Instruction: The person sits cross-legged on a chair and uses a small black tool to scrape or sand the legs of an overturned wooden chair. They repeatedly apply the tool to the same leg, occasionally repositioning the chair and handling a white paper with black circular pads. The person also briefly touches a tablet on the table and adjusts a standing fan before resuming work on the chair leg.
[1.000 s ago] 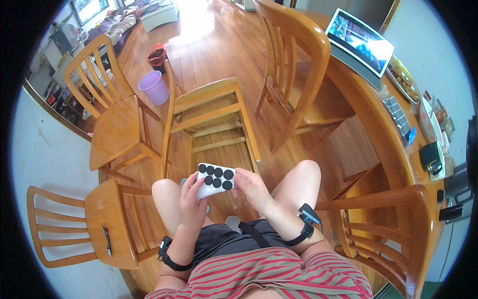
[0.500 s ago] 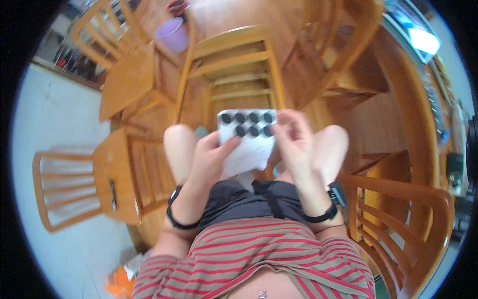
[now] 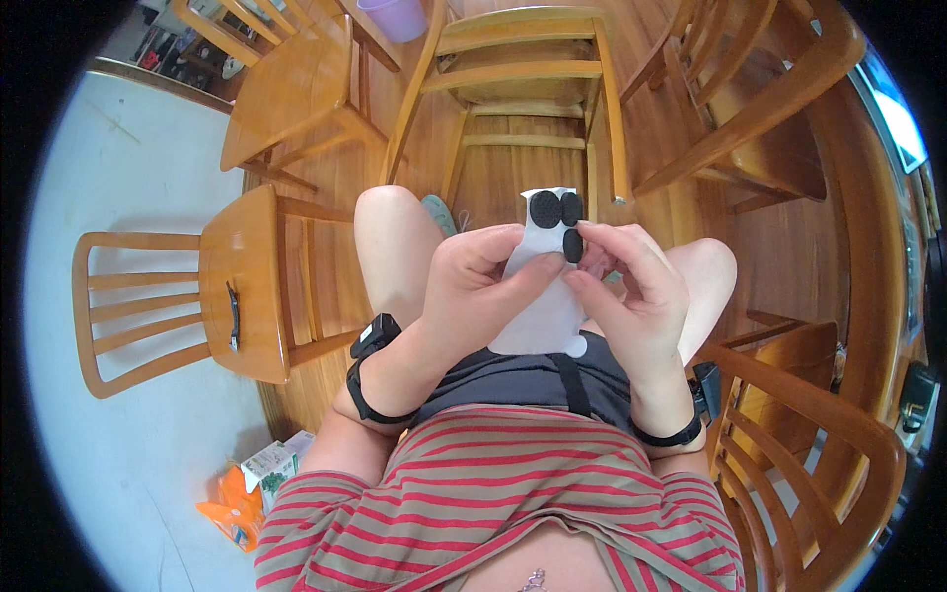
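Note:
Over my lap I hold a white backing sheet point(image 3: 541, 314) with a few black round stick-on pads point(image 3: 545, 209) near its far edge. My left hand point(image 3: 478, 281) is closed on the sheet from the left, with its thumb pressed flat just below the pads. My right hand point(image 3: 636, 286) pinches at the sheet's right edge, its fingertips touching the lowest black pad. The sheet is bent there, so some pads show edge-on. Whether that pad is lifting from the backing, I cannot tell.
Ahead of my knees a wooden chair point(image 3: 513, 71) lies tipped, legs toward me. More wooden chairs stand at left point(image 3: 242, 286) and right point(image 3: 809, 414). A black strap-like item point(image 3: 234, 314) rests on the left seat. An orange bag point(image 3: 235, 508) sits by the wall. A purple bin point(image 3: 393, 18) stands farther off.
The sheet has turned from lying flat toward me to bent and partly edge-on. Both hands have come closer together, and my right fingers have moved onto a pad. The view has shifted.

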